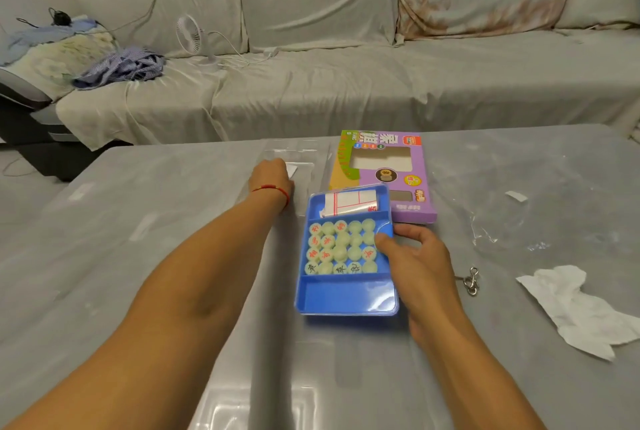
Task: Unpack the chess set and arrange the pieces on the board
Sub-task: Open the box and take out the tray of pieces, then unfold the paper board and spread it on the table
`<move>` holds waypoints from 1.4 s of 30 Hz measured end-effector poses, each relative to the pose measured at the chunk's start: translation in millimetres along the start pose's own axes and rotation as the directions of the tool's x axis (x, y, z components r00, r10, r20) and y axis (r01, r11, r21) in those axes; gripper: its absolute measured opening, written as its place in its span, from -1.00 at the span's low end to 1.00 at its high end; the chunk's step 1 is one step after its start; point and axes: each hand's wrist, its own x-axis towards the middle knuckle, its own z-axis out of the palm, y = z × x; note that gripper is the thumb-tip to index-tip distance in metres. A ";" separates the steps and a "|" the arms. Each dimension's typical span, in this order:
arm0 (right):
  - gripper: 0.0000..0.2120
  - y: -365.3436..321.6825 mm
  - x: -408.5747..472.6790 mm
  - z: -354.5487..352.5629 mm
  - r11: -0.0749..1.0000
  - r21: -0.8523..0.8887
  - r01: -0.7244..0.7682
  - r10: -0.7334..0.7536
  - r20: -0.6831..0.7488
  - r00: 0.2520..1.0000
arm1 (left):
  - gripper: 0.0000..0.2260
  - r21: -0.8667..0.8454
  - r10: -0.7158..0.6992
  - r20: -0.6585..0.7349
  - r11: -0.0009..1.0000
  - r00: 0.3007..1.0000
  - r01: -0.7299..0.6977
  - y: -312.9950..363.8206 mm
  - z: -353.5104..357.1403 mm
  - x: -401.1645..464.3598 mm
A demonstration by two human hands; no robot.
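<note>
Your right hand [412,256] is gripping the right edge of the blue plastic tray [346,294], fingers curled round it; pale round chess pieces [341,247] are sitting in its middle compartment, the folded paper board [349,202] behind. Farther out, your left hand [272,176] is resting, fingers curled, on the clear plastic lid [298,156]; whether it is gripping, I cannot tell. The purple cardboard box [415,166] is lying beyond the tray.

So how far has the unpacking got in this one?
Early. Done: the blue plastic tray is out of the purple cardboard box, which lies flat behind it. In hand: the right hand grips the tray's right edge; the left hand holds the clear plastic lid. Left: the folded paper board and round pale pieces are still in the tray.
</note>
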 end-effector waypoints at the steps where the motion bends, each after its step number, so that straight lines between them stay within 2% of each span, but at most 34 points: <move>1: -0.80 0.2 -0.8 0.0 1.000 -0.013 0.002 -0.002 -0.002 1.000 | -0.76 0.051 0.041 -0.014 0.998 0.999 -0.040 0.8 0.4 -0.1; 3: -0.80 -0.9 -2.4 -0.7 1.000 -0.027 0.002 -0.002 -0.006 1.000 | -0.78 0.130 0.125 0.005 0.984 0.992 -0.125 3.0 -0.5 0.9; 5: -0.80 -2.5 -3.5 -1.8 1.000 -0.027 0.002 -0.002 -0.010 1.000 | -0.76 0.158 0.145 0.049 0.976 0.988 -0.150 3.9 -4.1 -0.4; 12: -0.80 -5.1 -6.9 -10.1 1.000 -0.002 -0.017 0.017 -0.022 1.000 | -0.49 0.126 -0.019 0.182 0.992 0.983 -0.004 -0.4 -13.8 -0.3; 15: -0.79 -6.2 -5.5 -12.1 1.000 -0.005 -0.016 0.016 -0.029 0.999 | -0.45 0.038 -0.091 0.232 0.996 0.969 0.085 -0.3 -17.4 -1.9; 17: -0.77 -8.3 -4.6 -13.3 1.000 0.002 -0.016 0.016 -0.034 0.999 | -0.50 -0.066 -0.124 0.259 0.987 0.958 0.145 -1.3 -19.4 -3.3; 20: -0.76 -11.2 -1.8 -18.2 1.000 0.025 -0.012 0.014 -0.071 0.997 | -0.67 -0.256 -0.126 0.175 0.952 0.976 0.169 -4.9 -22.2 -5.7; 22: -0.76 -16.6 -0.7 -23.2 0.999 0.048 -0.006 0.010 -0.099 0.995 | -0.83 -0.409 -0.132 0.086 0.899 0.987 0.156 -6.4 -28.0 -14.8; 24: -0.76 -22.7 -2.1 -30.5 0.997 0.079 0.010 0.001 -0.132 0.991 | -0.87 -0.561 -0.117 0.004 0.822 0.993 0.099 1.1 -43.4 -46.9; 26: -0.77 -28.5 -3.7 -40.8 0.993 0.115 0.037 -0.015 -0.181 0.983 | -0.87 -0.736 -0.114 0.000 0.673 0.994 0.077 11.1 -57.5 -90.9; 28: -0.76 -35.2 -6.0 -52.8 0.988 0.146 0.042 -0.006 -0.234 0.972 | -0.88 -0.847 -0.075 0.121 0.512 0.990 0.143 21.1 -59.9 -136.5; 31: -0.75 -39.8 -10.3 -68.0 0.978 0.206 0.017 0.043 -0.283 0.958 | -0.87 -0.817 0.027 0.428 0.439 0.903 0.374 40.5 -38.8 -191.3; 34: -0.76 -36.3 -15.4 -76.3 0.979 0.203 -0.013 0.069 -0.273 0.960 | -0.83 -0.785 0.034 0.570 0.318 0.821 0.531 57.0 -12.6 -209.4; 35: -0.76 -33.5 -17.9 -78.0 0.981 0.192 -0.026 0.077 -0.261 0.962 | -0.82 -0.791 0.044 0.564 0.314 0.824 0.525 60.0 -10.7 -211.4; 36: -0.76 -31.1 -20.6 -79.3 0.983 0.180 -0.031 0.075 -0.245 0.967 | -0.79 -0.801 0.047 0.530 0.354 0.847 0.482 59.9 -7.8 -209.0; 37: -0.76 -29.0 -23.3 -80.3 0.986 0.162 -0.030 0.067 -0.226 0.972 | -0.76 -0.790 0.034 0.473 0.460 0.881 0.406 58.0 -10.9 -209.1; 39: -0.78 -25.3 -28.8 -79.8 0.994 0.105 -0.032 0.051 -0.186 0.981 | -0.81 -0.663 0.015 0.241 0.733 0.971 0.153 46.3 -27.6 -216.9; 40: -0.80 -23.6 -32.9 -77.3 0.997 0.071 -0.035 0.047 -0.162 0.986 | -0.83 -0.639 0.024 0.113 0.767 0.993 0.054 39.6 -36.1 -225.3; 41: -0.81 -21.6 -38.1 -72.5 0.998 0.040 -0.041 0.045 -0.130 0.991 | -0.82 -0.654 0.056 0.042 0.757 0.998 -0.015 31.6 -46.6 -237.2; 42: -0.82 -19.3 -43.7 -65.3 0.999 0.017 -0.043 0.044 -0.085 0.995 | -0.78 -0.748 0.063 0.054 0.664 0.997 -0.001 21.9 -54.8 -248.1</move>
